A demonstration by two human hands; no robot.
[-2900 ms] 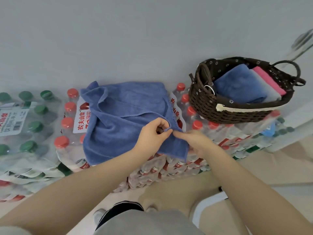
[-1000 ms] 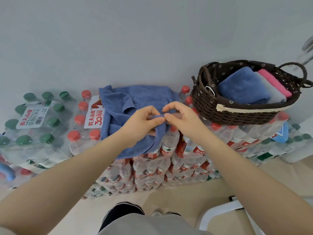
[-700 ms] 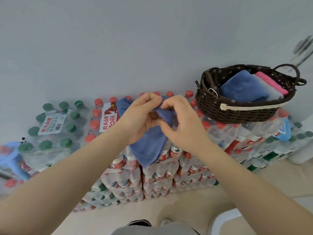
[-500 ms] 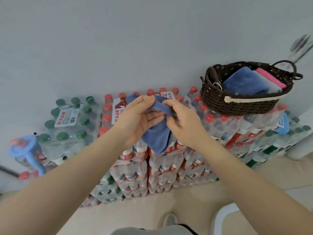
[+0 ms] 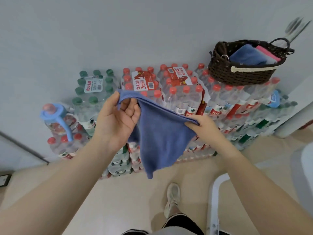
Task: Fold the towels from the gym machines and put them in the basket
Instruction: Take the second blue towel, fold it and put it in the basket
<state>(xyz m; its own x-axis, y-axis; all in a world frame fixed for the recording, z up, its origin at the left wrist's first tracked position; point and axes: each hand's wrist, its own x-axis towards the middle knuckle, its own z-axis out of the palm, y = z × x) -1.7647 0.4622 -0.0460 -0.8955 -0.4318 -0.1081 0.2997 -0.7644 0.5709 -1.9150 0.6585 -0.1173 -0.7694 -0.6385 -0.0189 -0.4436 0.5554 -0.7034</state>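
Note:
A blue towel (image 5: 160,138) hangs in the air in front of the stacked water bottles, folded double along its top edge and drooping to a point below. My left hand (image 5: 116,117) pinches its upper left corner and my right hand (image 5: 201,124) pinches its right corner, so the top edge is stretched between them. A dark brown woven basket (image 5: 237,76) stands on the bottle packs at the upper right. Inside it lie a folded blue towel (image 5: 247,55), a grey one and a pink one (image 5: 267,53).
Shrink-wrapped packs of red-capped bottles (image 5: 177,92) and green-capped bottles (image 5: 91,89) are stacked against the grey wall. A large jug with a blue handle (image 5: 59,119) stands at the left. A white frame (image 5: 215,200) stands on the floor at the lower right, beside my shoe (image 5: 171,195).
The towel has been lifted off the bottle packs. My hands, close together on one corner before, have moved apart and now stretch the folded edge in the air.

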